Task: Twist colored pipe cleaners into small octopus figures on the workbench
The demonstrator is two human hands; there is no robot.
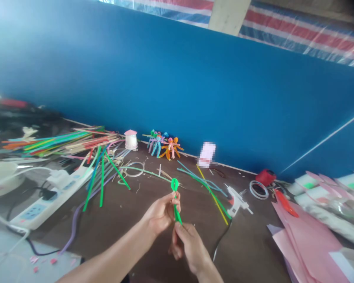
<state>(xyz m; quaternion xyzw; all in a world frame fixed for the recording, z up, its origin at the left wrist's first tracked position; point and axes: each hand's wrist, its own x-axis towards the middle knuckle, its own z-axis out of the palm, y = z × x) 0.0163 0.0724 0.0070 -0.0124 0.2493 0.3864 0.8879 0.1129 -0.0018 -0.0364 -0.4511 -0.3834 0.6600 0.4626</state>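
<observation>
Left hand (161,212) and right hand (190,247) close together, both pinching a green pipe cleaner (176,202) above the brown tabletop (126,243); loop-forming step in hand, next call looks like snugging the loop's twist.

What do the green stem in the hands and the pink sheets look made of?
The green stem looks like a chenille pipe cleaner: matte, bent into a loop; fuzz too fine to see. The pink sheets look like matte card or foam, flat, crisp-edged.
</observation>
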